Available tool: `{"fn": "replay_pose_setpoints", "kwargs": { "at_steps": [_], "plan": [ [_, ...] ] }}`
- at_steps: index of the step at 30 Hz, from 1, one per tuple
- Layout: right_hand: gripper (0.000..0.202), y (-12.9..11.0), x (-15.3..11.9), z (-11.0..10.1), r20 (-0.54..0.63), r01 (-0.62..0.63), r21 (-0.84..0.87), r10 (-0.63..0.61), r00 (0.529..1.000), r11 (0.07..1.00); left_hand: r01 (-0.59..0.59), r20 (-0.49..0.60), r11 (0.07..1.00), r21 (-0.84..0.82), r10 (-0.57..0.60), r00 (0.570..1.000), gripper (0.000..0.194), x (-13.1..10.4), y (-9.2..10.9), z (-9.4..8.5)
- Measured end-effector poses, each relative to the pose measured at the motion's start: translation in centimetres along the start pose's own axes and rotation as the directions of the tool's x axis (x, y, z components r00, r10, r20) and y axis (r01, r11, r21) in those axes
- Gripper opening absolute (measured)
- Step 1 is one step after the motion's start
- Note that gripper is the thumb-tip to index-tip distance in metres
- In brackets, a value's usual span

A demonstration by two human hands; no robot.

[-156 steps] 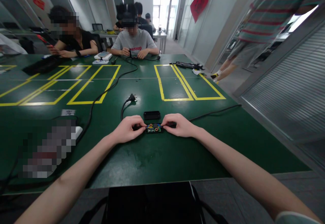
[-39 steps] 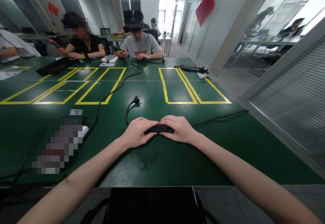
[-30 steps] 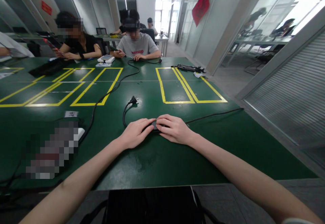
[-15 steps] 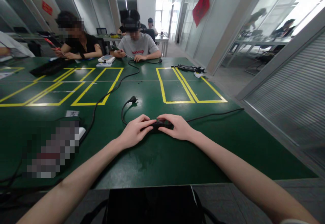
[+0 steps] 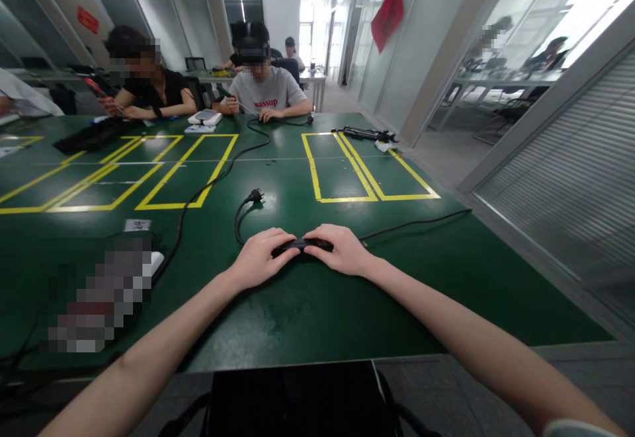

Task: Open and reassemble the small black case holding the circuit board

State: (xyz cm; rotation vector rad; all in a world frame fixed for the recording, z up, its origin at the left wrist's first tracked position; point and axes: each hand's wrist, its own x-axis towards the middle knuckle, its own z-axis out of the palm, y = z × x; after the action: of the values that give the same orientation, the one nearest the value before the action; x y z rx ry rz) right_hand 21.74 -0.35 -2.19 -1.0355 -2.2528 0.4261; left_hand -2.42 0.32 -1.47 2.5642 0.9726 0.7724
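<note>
A black adapter-like block [image 5: 300, 244] lies low over the green table, its ends covered by my fingers. My left hand [image 5: 262, 255] grips its left end, thumb in front and fingers behind. Around the right end, my right hand [image 5: 340, 248] is closed the same way, and the two hands almost meet. From behind my left hand a short black cord curves up to a plug [image 5: 255, 196] resting on the table. Another black cord [image 5: 417, 221] runs out to the right past my right hand. The exact kind of block is hard to make out.
The green table [image 5: 317, 324] carries yellow tape outlines [image 5: 342, 198]. A long black cable [image 5: 213, 182] crosses it on the left, beside a blurred-out object [image 5: 99, 298]. At the far side lies a black folded stand-like object [image 5: 367, 134]. Two people [image 5: 268, 90] sit opposite.
My fingers have shifted slightly on the black block, and more of its middle shows between my hands. The view has moved a little; the plug and cords lie as before.
</note>
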Motion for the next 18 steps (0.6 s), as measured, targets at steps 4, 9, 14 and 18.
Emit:
{"fn": "replay_pose_setpoints", "kwargs": {
  "at_steps": [4,9,14,18],
  "plan": [
    [0.019,-0.10,0.19,0.40,-0.025,-0.136,0.111,0.140,0.990,0.984,-0.113,-0.018,0.992,0.057,0.114,0.993,0.050,-0.25,0.13,0.22],
    [0.023,-0.47,0.24,0.41,0.002,-0.284,0.334,0.301,0.954,0.899,-0.211,-0.026,0.938,0.276,0.227,0.974,0.056,-0.32,0.13,0.73],
    [0.024,-0.68,0.17,0.29,0.044,-0.319,0.328,0.322,0.946,0.889,-0.292,0.021,0.891,0.347,0.303,0.953,0.050,-0.31,-0.36,0.85],
    [0.025,-0.84,0.01,-0.09,0.023,-0.172,0.076,0.171,0.985,0.982,-0.265,0.029,0.912,0.314,0.269,0.963,0.042,-0.30,-0.39,0.63]
  ]
}}
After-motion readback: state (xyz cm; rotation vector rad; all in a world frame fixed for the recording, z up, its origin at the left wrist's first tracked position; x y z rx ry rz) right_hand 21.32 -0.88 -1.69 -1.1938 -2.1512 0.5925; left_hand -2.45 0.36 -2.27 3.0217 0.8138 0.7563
